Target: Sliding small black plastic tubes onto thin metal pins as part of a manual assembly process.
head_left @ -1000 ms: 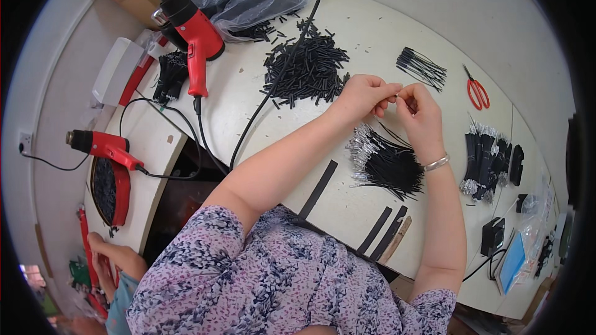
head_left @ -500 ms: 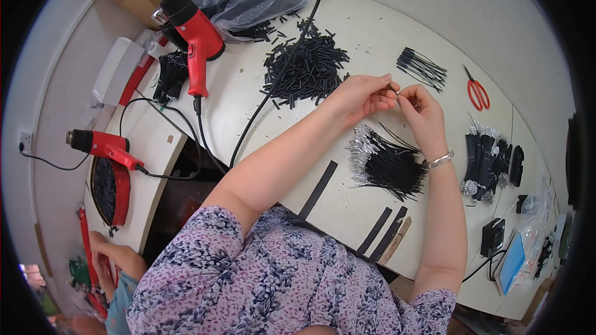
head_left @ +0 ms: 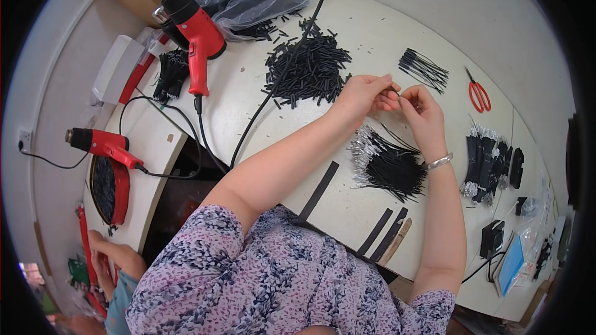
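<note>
Fingertips of the left hand [head_left: 363,94] and right hand [head_left: 422,107] are being pinched shut on one thin black wire [head_left: 395,92]. It is being held between them, its axis running hand to hand, neither nearer.

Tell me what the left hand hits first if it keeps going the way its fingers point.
Likely the right hand: the left hand points rightward at it, their fingertips nearly meeting around a thin black wire.

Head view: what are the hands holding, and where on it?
Both hands, left hand and right hand, pinch a thin black wire between fingertips, near its upper end.
</note>
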A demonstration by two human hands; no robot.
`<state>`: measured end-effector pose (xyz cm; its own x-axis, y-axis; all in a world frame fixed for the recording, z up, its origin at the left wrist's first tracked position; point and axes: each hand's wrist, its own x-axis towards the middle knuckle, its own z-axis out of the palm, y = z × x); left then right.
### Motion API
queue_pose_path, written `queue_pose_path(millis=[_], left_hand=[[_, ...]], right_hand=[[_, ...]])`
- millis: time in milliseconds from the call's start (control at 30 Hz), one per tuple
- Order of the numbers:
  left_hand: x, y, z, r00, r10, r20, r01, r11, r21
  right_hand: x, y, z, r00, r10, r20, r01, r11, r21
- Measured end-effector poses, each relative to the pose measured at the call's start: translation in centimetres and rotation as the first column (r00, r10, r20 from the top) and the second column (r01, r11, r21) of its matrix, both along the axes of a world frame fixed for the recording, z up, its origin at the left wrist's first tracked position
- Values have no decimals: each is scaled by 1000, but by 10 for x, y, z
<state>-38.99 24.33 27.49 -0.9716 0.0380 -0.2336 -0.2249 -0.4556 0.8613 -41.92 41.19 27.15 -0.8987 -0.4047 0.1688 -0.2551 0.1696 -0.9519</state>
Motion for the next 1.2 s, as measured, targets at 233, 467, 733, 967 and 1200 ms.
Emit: queue_pose_path(millis=[233,467,733,967,1200], left_hand=[[0,-2,2,999,28,42,-31,998,63],[-1,-4,0,999,30,38,-31,998,45],[-3,-9,1,991,132,-3,-132,988,85],[-2,-46,32,924,301,-235,-325,943,-71],[21,-56,55,985,-113,-130,-96,268,-959]], right_hand=[[-18,6,10,944,-98,-314,170,963,208],[-66,1,5,819,-1,-574,334,813,476],[-58,5,4,820,-75,-567,390,798,459],[33,-6,26,959,199,-202,-34,789,614],[21,-2,14,978,78,-191,28,867,498]])
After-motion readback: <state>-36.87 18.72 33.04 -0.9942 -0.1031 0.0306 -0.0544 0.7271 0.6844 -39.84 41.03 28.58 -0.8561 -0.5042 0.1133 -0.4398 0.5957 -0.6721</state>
